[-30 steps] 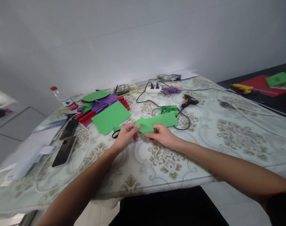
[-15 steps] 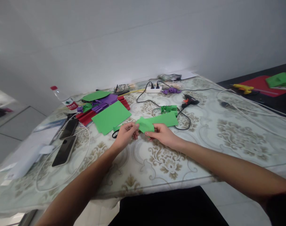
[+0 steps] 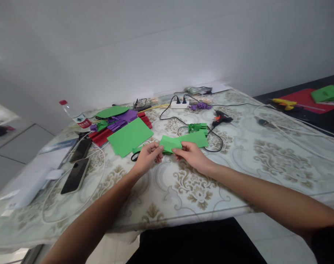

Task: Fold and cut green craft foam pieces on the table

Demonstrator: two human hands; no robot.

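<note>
Between my two hands is a small piece of green paper (image 3: pixel 171 143), held a little above the table. My left hand (image 3: pixel 149 156) pinches its left end between thumb and fingers. My right hand (image 3: pixel 191 154) grips the right end, thumb on top. Behind it lies a longer green paper strip (image 3: pixel 195 139), partly covered by the held piece. Black-handled scissors (image 3: pixel 135 156) show in part beside my left hand, under a scrap of green. Farther left is a stack of green sheets (image 3: pixel 130 137).
Fringed green paper (image 3: pixel 197 128) and a black glue gun (image 3: pixel 221 118) lie beyond my right hand, near a white power strip (image 3: pixel 179 105). Two phones (image 3: pixel 75 176), a white cable and a red-capped bottle (image 3: pixel 78 116) are at left. A yellow glue gun (image 3: pixel 284 103) sits far right.
The green piece, curled over and bent downward before, now lies flatter between my hands. My right thumb has shifted slightly up and onto it. My left hand has barely moved.
</note>
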